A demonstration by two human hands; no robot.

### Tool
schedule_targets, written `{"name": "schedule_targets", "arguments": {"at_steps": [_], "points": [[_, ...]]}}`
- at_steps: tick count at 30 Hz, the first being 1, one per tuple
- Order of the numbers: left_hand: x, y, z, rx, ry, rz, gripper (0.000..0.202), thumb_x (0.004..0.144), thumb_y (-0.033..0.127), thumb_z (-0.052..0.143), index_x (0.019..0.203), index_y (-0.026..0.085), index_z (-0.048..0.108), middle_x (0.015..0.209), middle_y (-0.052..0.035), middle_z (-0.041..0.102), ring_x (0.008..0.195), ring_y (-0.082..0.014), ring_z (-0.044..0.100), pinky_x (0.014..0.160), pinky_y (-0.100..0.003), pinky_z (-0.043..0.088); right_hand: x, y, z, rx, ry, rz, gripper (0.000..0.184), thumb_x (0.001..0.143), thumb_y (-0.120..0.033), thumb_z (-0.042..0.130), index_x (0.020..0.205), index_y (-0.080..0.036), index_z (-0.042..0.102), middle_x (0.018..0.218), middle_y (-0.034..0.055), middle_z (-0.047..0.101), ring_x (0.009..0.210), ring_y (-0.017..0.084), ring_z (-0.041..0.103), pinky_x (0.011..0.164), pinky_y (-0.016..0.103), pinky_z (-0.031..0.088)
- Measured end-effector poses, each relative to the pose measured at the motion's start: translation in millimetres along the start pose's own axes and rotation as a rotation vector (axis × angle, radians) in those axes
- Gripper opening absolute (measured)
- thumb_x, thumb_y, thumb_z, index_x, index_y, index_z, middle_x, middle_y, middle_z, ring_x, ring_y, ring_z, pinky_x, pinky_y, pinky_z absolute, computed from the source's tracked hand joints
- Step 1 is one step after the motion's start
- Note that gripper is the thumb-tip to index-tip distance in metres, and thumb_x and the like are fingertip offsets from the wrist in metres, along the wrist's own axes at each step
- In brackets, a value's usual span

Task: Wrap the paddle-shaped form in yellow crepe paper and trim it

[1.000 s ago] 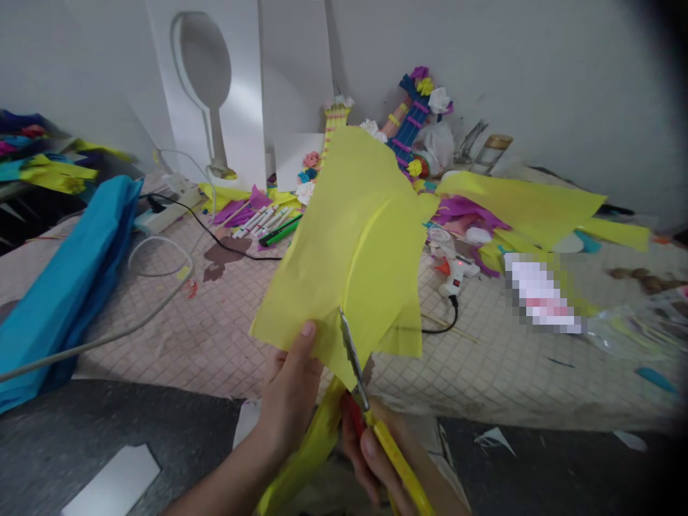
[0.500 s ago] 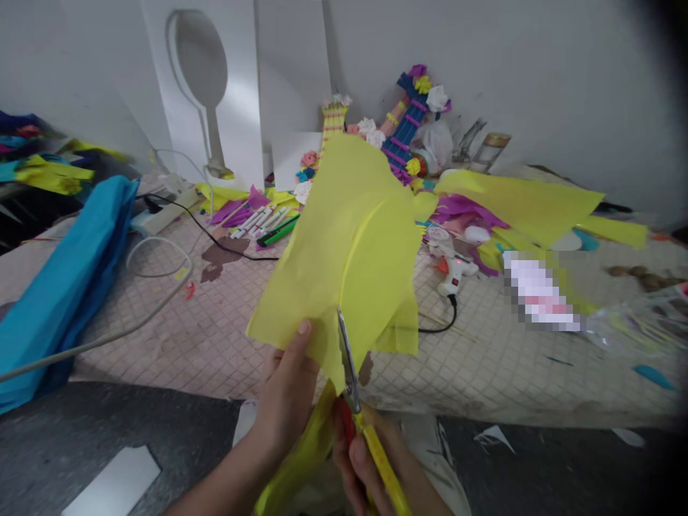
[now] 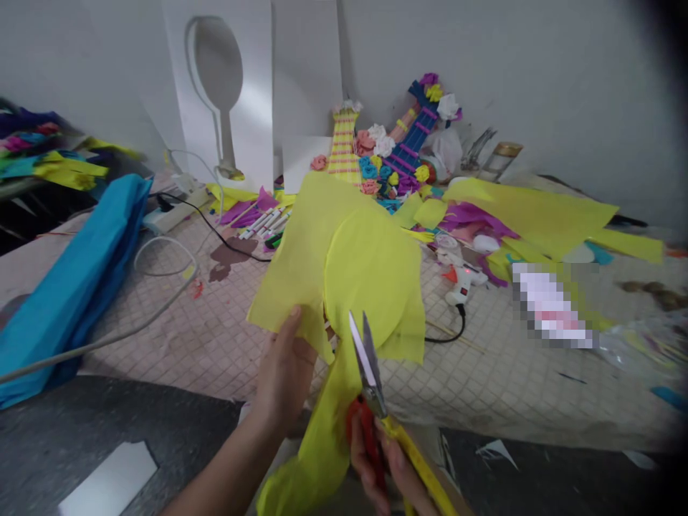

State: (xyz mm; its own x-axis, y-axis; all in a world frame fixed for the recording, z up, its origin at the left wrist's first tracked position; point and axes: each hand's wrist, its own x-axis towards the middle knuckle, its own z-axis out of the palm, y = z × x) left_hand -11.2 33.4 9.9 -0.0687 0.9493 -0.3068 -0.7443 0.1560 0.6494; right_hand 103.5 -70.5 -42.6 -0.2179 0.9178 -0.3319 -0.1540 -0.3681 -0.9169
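My left hand (image 3: 284,373) pinches the lower left edge of a yellow paper sheet (image 3: 344,265), thumb on top. The sheet is held up over the table and sags forward, with a round shape cut partly out of its middle. My right hand (image 3: 384,466) grips scissors (image 3: 370,380) with red and yellow handles. Their blades stand slightly apart, pointing up at the sheet's lower edge. A long yellow strip (image 3: 317,459) hangs down from the sheet between my hands.
A checked table cover (image 3: 215,322) carries a glue gun (image 3: 459,283), markers (image 3: 263,222), cables, a power strip (image 3: 172,208) and loose yellow and purple paper. Paper-flower guitars (image 3: 408,136) lean on the wall. A blue paper roll (image 3: 69,279) lies at left.
The sheet has dropped forward and lower, showing the round cut. The scissors came out of the paper and their blades opened a little. The view shifted slightly right.
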Motion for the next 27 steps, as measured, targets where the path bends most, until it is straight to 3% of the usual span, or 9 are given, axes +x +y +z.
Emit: {"name": "schedule_targets", "arguments": {"at_steps": [5, 11, 15, 19, 23, 27], "points": [[4, -1, -3.0, -0.016, -0.005, -0.021, 0.015, 0.076, 0.021, 0.054, 0.088, 0.018, 0.062, 0.079, -0.0012, 0.068, 0.081, -0.0148, 0.062, 0.08, -0.028, 0.046, -8, 10, -12, -0.105, 0.27, -0.028, 0.038, 0.072, -0.058, 0.05, 0.076, -0.02, 0.053, 0.047, -0.0049, 0.041, 0.038, 0.009, 0.036, 0.036, 0.021, 0.033], [1, -4, -4.8, -0.079, 0.01, -0.018, 0.018, 0.075, 0.021, 0.054, 0.091, 0.018, 0.063, 0.079, -0.0009, 0.069, 0.076, -0.0142, 0.063, 0.076, -0.027, 0.048, 1, 17, 10, -0.092, 0.582, -0.12, 0.037, 0.059, -0.05, 0.065, 0.072, -0.02, 0.047, 0.062, -0.001, 0.055, 0.056, 0.014, 0.053, 0.052, 0.024, 0.045], [-5, 0, -12.0, -0.124, 0.024, -0.017, 0.013, 0.071, 0.018, 0.057, 0.08, 0.019, 0.066, 0.077, -0.001, 0.07, 0.078, -0.0167, 0.064, 0.08, -0.032, 0.048, -2, 11, 5, -0.081, 0.618, -0.164, 0.032, 0.062, -0.044, 0.065, 0.071, -0.023, 0.043, 0.062, -0.0028, 0.054, 0.055, 0.013, 0.052, 0.051, 0.021, 0.044], [-1, 12, -32.2, -0.123, -0.117, -0.004, 0.019, 0.064, 0.027, 0.06, 0.079, 0.018, 0.067, 0.084, -0.0052, 0.07, 0.087, -0.0228, 0.062, 0.08, -0.035, 0.048, -11, -3, -23, -0.202, 0.633, -0.166, 0.029, 0.06, -0.039, 0.067, 0.069, -0.023, 0.044, 0.057, -0.0053, 0.048, 0.049, 0.01, 0.047, 0.045, 0.018, 0.04], [11, 26, -47.7, 0.005, -0.253, -0.165, 0.035, 0.057, 0.041, 0.064, 0.08, 0.014, 0.068, 0.077, -0.0084, 0.07, 0.087, -0.0278, 0.062, 0.077, -0.035, 0.049, -17, -14, -46, -0.291, 0.609, -0.152, 0.028, 0.059, -0.038, 0.067, 0.068, -0.023, 0.044, 0.059, -0.004, 0.053, 0.048, 0.01, 0.05, 0.044, 0.019, 0.042], [19, 24, -43.5, 0.279, -0.125, -0.255, 0.026, 0.059, 0.033, 0.069, 0.077, 0.016, 0.066, 0.069, -0.0066, 0.07, 0.077, -0.0265, 0.065, 0.068, -0.034, 0.051, -21, -17, -57, -0.294, 0.549, -0.069, 0.031, 0.057, -0.04, 0.068, 0.072, -0.023, 0.046, 0.065, -0.0012, 0.058, 0.057, 0.015, 0.057, 0.049, 0.022, 0.045]]}}
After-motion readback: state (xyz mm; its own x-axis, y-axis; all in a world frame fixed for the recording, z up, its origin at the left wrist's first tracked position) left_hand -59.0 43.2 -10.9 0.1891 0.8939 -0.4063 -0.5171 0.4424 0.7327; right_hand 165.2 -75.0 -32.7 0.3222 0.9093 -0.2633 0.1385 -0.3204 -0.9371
